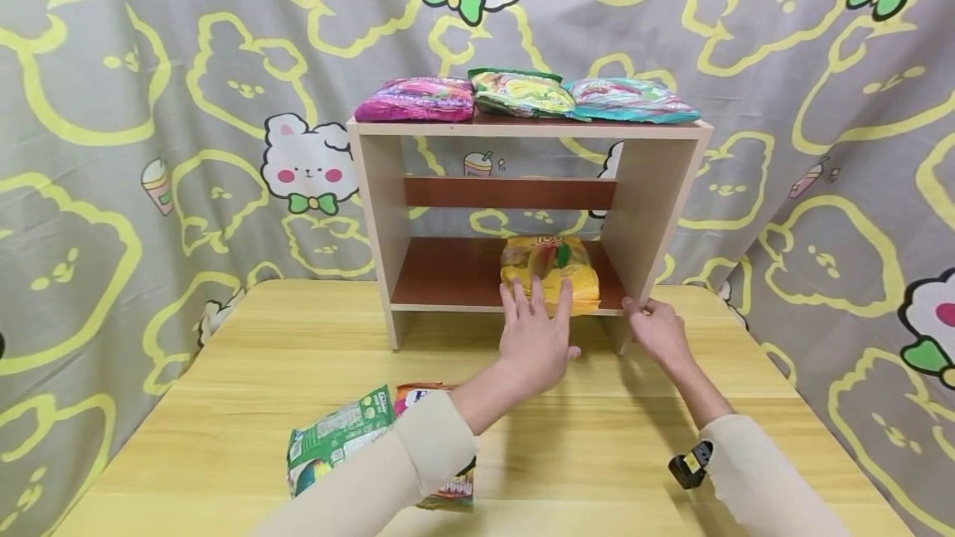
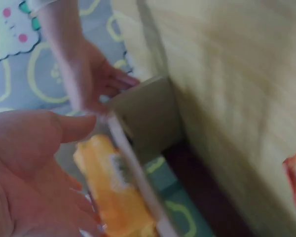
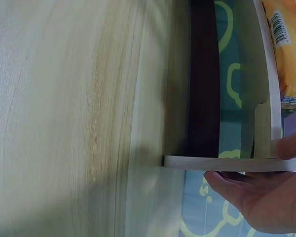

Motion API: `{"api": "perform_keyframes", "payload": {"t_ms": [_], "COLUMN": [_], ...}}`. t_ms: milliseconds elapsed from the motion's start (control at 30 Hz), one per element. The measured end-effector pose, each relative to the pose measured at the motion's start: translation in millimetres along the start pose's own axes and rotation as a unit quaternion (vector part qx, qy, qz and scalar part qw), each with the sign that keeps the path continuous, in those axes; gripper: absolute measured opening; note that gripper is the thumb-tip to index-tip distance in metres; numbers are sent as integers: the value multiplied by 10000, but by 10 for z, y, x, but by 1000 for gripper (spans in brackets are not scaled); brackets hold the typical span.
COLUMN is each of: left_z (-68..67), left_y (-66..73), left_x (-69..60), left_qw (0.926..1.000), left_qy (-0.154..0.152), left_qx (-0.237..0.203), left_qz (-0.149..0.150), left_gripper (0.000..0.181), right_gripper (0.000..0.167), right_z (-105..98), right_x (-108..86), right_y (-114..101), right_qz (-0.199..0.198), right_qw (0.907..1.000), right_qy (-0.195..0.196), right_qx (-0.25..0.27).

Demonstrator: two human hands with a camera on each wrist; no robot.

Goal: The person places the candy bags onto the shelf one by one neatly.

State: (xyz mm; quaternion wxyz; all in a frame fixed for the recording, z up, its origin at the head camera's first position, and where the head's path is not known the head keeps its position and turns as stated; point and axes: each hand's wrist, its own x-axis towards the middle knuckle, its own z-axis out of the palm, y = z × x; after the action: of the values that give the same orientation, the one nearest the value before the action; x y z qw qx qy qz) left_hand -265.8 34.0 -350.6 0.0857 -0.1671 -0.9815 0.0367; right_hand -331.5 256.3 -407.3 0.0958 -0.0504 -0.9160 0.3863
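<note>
A yellow snack bag with a mango picture (image 1: 552,265) lies on the lower board of a small wooden shelf (image 1: 448,272), toward its right side. My left hand (image 1: 535,346) is in front of this bag with its fingers spread; the fingertips overlap the bag's front edge in the head view, and I cannot tell whether they touch it. The right hand (image 1: 658,328) grips the shelf's right side panel (image 3: 227,164), thumb on the inner side and fingers outside, as the right wrist view shows. Blur softens the left wrist view, where the yellow bag (image 2: 113,187) sits beside the left hand.
On the shelf's top lie a purple bag (image 1: 418,99), a green-and-yellow bag (image 1: 522,94) and a teal bag (image 1: 634,100). A green bag (image 1: 343,429) and an orange bag (image 1: 451,494), partly hidden by the left sleeve, lie on the wooden table (image 1: 224,404). A patterned curtain (image 1: 224,147) hangs behind.
</note>
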Motion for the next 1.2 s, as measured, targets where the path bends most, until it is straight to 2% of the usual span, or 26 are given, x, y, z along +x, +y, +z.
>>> {"api": "perform_keyframes", "payload": {"t_ms": [133,333,500,633,733,900,1067,1200], "left_z": [120,187,175,194,227,248,257,266], "left_y": [69,88,112,145,169,223,279,324], "left_x": [22,87,182,288,371,482,548,604], "left_qw": [9996,9994,9996,9970,9942,9911,9866,9844], "left_qy": [-67,109,33,-96,-107,40,5,-27], "left_qx": [227,283,-203,-695,-992,-1215,-1478,-1627], "left_qz": [-122,-159,-217,-330,-407,-546,-685,-673], "left_gripper": [91,89,85,83,87,93,90,89], "right_gripper": [55,54,55,55,54,53,51,52], "right_z": [-7,-14,-13,-3,4,32,55,27], "right_x": [8,7,3,3,8,18,16,15], "right_y": [-3,-22,-24,-10,-2,2,10,25], "right_qz": [21,23,25,60,86,73,19,1], "right_qw": [10000,10000,10000,9999,9999,9998,9998,9998], "right_qy": [-33,-18,7,-19,-33,9,19,87], "right_qx": [5,46,48,79,101,159,173,151]}}
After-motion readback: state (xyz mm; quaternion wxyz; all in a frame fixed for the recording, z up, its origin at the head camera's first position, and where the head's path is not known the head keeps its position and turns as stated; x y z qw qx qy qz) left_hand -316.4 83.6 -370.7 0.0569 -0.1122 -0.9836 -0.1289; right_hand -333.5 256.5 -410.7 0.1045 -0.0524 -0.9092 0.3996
